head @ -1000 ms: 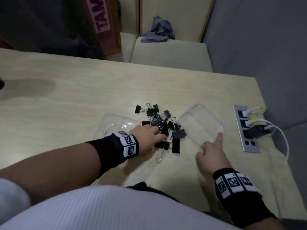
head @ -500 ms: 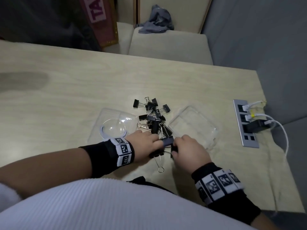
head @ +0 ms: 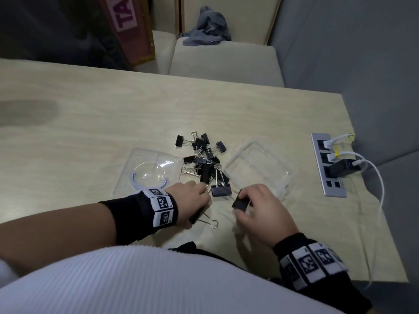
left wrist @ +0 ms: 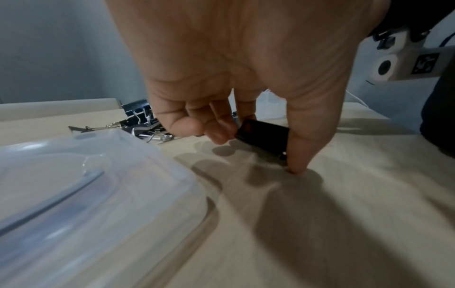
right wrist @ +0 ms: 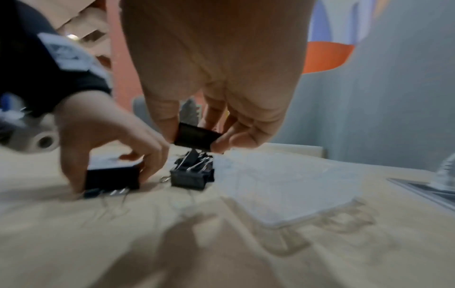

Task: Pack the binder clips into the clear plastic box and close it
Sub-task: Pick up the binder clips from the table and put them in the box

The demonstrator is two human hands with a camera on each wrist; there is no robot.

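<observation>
1. We see the binder clips (head: pixel 201 159) heaped on the table (head: pixel 90 123) between the lid (head: pixel 147 171) and the empty clear box (head: pixel 258 168); none are packed.
2. Our right hand (head: pixel 260 207) pinches one clip (head: pixel 240 201), lifted just beside the box.
3. Our left hand (head: pixel 192 198) grips another clip (left wrist: pixel 263 134) against the table.
4. Nearly everything remains: filling, then closing.

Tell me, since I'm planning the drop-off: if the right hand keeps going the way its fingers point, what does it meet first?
Probably the near rim of the clear plastic box. The right hand, pinching a binder clip, points toward it, with only bare table between, though depth is uncertain.
</observation>
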